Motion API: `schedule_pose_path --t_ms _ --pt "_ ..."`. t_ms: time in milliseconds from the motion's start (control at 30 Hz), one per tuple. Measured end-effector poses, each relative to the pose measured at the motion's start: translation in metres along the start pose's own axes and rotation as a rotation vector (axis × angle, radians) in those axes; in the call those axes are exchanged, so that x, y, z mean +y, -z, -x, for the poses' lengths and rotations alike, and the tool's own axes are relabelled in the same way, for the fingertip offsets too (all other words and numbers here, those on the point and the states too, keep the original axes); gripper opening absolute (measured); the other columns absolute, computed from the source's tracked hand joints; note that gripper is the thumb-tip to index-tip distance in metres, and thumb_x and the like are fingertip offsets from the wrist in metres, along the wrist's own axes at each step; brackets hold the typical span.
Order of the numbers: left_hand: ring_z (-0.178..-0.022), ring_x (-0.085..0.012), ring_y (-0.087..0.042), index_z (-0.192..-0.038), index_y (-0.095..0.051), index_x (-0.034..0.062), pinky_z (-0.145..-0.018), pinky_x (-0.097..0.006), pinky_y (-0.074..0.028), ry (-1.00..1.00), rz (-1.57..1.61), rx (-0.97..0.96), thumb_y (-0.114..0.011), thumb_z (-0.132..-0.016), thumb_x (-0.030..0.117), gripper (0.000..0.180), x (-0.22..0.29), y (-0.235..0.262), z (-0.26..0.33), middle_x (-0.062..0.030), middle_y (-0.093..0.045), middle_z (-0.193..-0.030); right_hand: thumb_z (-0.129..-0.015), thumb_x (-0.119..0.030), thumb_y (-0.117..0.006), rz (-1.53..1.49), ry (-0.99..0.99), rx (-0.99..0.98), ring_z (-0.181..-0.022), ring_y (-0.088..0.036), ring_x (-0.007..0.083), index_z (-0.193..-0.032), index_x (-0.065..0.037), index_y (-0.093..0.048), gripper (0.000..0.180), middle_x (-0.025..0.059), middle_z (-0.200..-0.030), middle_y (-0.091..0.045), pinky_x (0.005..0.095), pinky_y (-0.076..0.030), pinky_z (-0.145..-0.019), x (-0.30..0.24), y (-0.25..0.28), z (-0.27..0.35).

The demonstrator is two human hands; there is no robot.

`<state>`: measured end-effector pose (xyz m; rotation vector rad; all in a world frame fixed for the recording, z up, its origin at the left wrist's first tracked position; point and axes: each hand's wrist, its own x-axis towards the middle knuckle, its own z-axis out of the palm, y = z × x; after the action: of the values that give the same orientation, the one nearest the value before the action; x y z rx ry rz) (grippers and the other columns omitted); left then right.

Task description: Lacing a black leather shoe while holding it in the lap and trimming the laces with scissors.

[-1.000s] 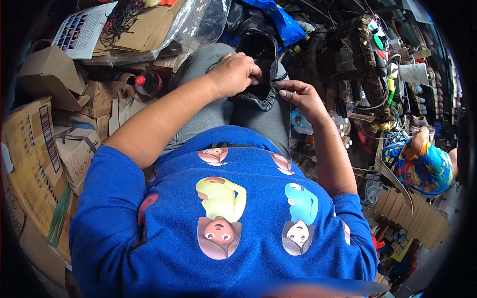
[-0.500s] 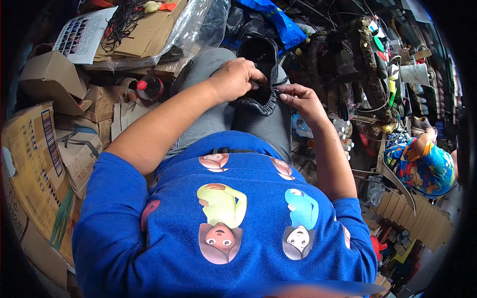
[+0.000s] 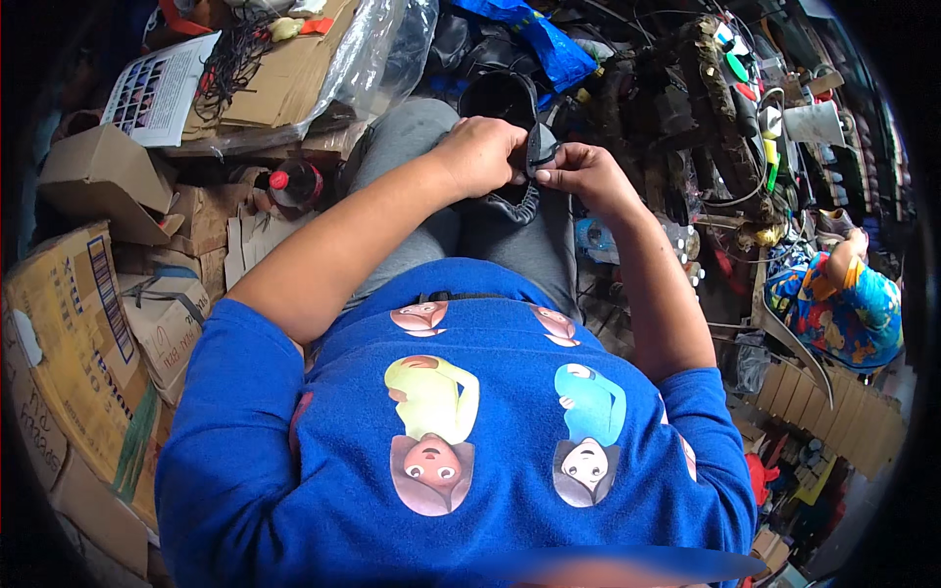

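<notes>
- Black shoe (image 3: pixel 534 147): on the lap, over grey trousers (image 3: pixel 400 129), opening upward.
- Left hand (image 3: pixel 480 157): fingers at the opening; fingertips hidden, so grip cannot be told.
- Right hand (image 3: pixel 586 176): thumb and forefinger clamped on the shoe's right edge.
- Red-capped bottle (image 3: pixel 297 186): left of the lap, near cardboard boxes (image 3: pixel 208 216).
- Blue plastic bag (image 3: pixel 554 49): beyond the shoe.

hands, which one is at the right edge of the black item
The right hand, pinching that edge of the black item; the left hand is over its opening.
</notes>
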<state>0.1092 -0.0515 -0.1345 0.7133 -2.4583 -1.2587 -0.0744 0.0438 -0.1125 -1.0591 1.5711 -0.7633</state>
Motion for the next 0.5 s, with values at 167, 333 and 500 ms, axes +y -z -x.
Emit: schedule_pose_path --t_ms 167,333,500 --pt "-0.090 -0.0315 -0.056 -0.089 -0.065 0.0089 -0.080 -0.043 -0.043 -0.100 -0.329 -0.055 -0.063 -0.077 0.017 0.015 0.005 0.025 0.005 -0.0103 -0.064 -0.083 -0.075 -0.006 -0.074 -0.032 0.010 -0.074 -0.070 -0.054 0.0046 -0.078 -0.005 -0.062 0.012 -0.0032 -0.073 -0.062 0.0214 -0.044 -0.070 -0.001 0.014 0.000" --pt "-0.091 -0.0324 -0.059 -0.088 -0.063 0.0094 -0.079 -0.046 -0.044 -0.018 -0.328 -0.066 -0.057 -0.079 0.014 0.012 0.009 0.021 0.020 -0.0126 -0.065 -0.087 -0.077 -0.010 -0.074 -0.157 -0.056 -0.044 -0.078 -0.055 0.0057 -0.084 -0.004 -0.063 0.015 -0.0012 -0.086 -0.062 0.0225 -0.044 -0.074 0.014 0.020 0.007" --pt "-0.086 -0.0365 -0.062 -0.089 -0.062 0.0082 -0.076 -0.049 -0.047 -0.024 -0.289 -0.057 -0.051 -0.080 0.010 0.014 0.013 0.009 0.007 -0.0172 -0.066 -0.086 -0.078 -0.013 -0.074 -0.038 -0.060 0.032 -0.083 -0.053 0.0060 -0.088 -0.005 -0.063 0.017 -0.0037 -0.087 -0.055 0.0234 -0.044 -0.075 0.024 0.020 0.026"
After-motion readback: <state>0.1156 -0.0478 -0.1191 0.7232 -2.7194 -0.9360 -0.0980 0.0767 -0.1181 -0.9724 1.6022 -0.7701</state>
